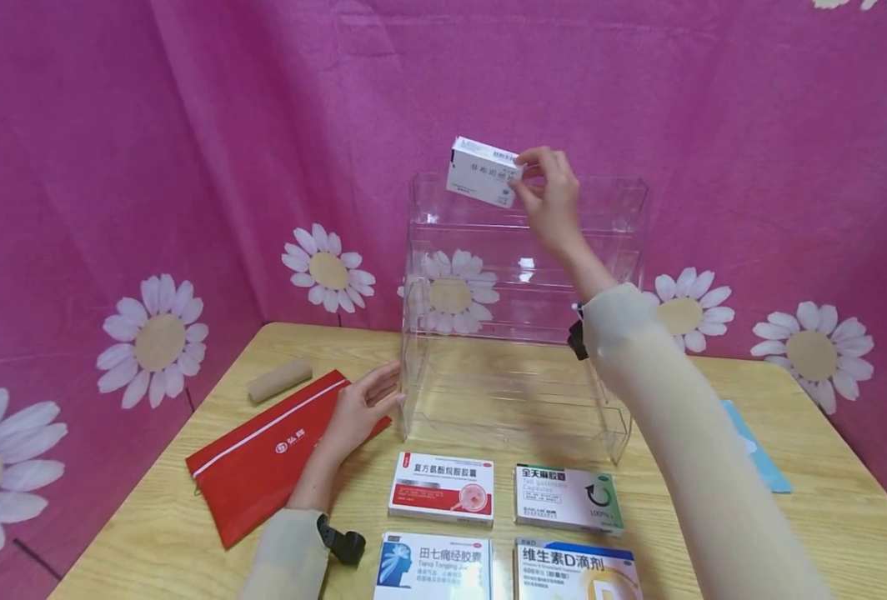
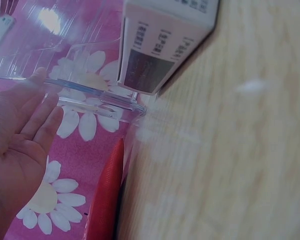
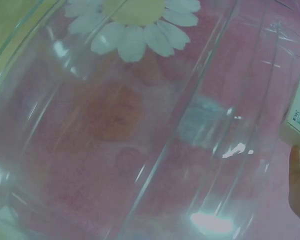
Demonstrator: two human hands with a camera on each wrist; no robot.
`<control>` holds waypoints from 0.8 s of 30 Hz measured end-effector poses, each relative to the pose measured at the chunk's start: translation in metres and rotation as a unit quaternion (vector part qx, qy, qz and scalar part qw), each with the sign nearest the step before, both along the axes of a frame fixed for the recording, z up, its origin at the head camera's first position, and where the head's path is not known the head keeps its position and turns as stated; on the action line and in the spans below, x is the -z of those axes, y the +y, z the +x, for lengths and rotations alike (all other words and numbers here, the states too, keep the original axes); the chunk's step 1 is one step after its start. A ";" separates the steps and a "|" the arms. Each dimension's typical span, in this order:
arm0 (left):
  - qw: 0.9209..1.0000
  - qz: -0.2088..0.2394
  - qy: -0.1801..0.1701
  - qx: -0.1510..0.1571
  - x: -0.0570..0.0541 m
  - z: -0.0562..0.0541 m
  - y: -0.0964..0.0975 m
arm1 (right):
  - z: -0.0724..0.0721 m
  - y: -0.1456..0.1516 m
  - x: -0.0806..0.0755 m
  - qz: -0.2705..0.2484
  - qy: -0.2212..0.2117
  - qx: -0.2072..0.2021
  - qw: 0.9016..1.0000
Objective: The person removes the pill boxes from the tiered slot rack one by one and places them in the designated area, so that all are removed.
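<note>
My right hand [image 1: 556, 204] pinches a small white medicine box [image 1: 479, 177] by its right end, thumb in front and fingers behind. The box is tilted and overlaps the top tier of a clear acrylic stepped display rack [image 1: 411, 358] in the head view. In the right wrist view the same box shows at the right edge, and the rack fills most of the picture. My left hand [image 1: 355, 417] is at the rack's left side wall, fingers extended with their tips right at it. In the left wrist view the left palm [image 2: 20, 140] faces the rack edge.
Before the rack lie medicine boxes: red-and-white [image 1: 441, 487], green-and-white [image 1: 567, 498], blue-and-white [image 1: 432, 571] and blue-and-orange [image 1: 574, 573]. A red zip pouch [image 1: 263, 467] and a brown roll [image 1: 280, 381] lie left; a light-blue item [image 1: 762, 454] lies right. Pink flowered cloth [image 1: 263, 125] hangs behind.
</note>
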State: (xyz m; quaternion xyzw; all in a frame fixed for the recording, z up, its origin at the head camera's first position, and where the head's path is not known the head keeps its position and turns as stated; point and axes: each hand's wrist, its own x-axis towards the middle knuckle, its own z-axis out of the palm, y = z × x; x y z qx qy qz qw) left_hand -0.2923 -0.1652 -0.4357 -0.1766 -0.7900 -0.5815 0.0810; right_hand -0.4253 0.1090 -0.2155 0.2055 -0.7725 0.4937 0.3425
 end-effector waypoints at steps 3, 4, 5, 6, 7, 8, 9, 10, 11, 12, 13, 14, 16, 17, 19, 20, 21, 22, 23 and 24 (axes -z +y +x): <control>1.000 0.003 0.001 0.005 0.001 -0.001 0.001 | 0.008 0.011 -0.001 -0.031 0.000 -0.001 1.000; 1.000 0.004 0.001 0.005 0.001 -0.002 0.001 | 0.011 0.015 -0.002 -0.037 0.000 -0.001 0.999; 1.000 0.003 -0.001 0.004 0.002 -0.002 0.001 | 0.015 0.019 -0.002 -0.042 -0.001 -0.001 0.999; 1.000 0.002 -0.004 0.003 0.002 -0.003 0.001 | 0.019 0.023 -0.002 -0.045 -0.002 0.000 0.999; 1.000 0.003 -0.006 0.003 0.002 -0.004 0.001 | 0.022 0.028 -0.002 -0.046 0.000 0.001 0.999; 1.000 0.003 -0.009 0.001 0.003 -0.005 0.000 | 0.026 0.032 -0.001 -0.047 0.001 0.000 0.999; 1.000 0.002 -0.011 0.000 0.003 -0.005 0.000 | 0.030 0.037 -0.001 -0.048 0.002 0.000 0.999; 1.000 0.003 -0.014 -0.001 0.003 -0.006 0.000 | 0.034 0.041 -0.001 -0.046 0.004 0.002 0.999; 1.000 0.002 -0.016 -0.002 0.003 -0.007 -0.001 | 0.037 0.045 0.000 -0.047 0.006 0.001 0.999; 1.000 0.003 -0.017 -0.003 0.003 -0.007 -0.001 | 0.040 0.049 0.001 -0.046 0.009 0.000 0.999; 1.000 0.003 -0.017 -0.003 0.003 -0.007 -0.002 | 0.044 0.053 0.002 -0.046 0.010 -0.001 0.999; 1.000 0.002 -0.017 -0.005 0.003 -0.007 -0.002 | 0.047 0.057 0.004 -0.047 0.011 -0.003 0.999; 1.000 -0.002 -0.018 -0.007 0.003 -0.007 -0.003 | 0.054 0.066 0.008 -0.048 0.013 -0.009 0.999; 1.000 -0.003 -0.018 -0.007 0.003 -0.007 -0.003 | 0.058 0.070 0.010 -0.048 0.014 -0.014 0.999; 1.000 -0.004 -0.019 -0.009 0.003 -0.007 -0.004 | 0.068 0.079 0.015 -0.043 0.017 -0.019 0.999; 1.000 -0.004 -0.019 -0.010 0.003 -0.008 -0.004 | 0.072 0.084 0.018 -0.040 0.021 -0.023 0.999; 1.000 -0.004 -0.020 -0.010 0.003 -0.008 -0.005 | 0.077 0.088 0.021 -0.037 0.024 -0.027 0.999; 1.000 -0.003 -0.022 -0.011 0.004 -0.008 -0.005 | 0.082 0.092 0.024 -0.034 0.027 -0.030 0.999; 1.000 -0.003 -0.023 -0.012 0.004 -0.009 -0.005 | 0.087 0.097 0.027 -0.029 0.033 -0.035 0.998; 1.000 -0.002 -0.024 -0.011 0.004 -0.009 -0.006 | 0.092 0.101 0.029 -0.028 0.036 -0.040 0.998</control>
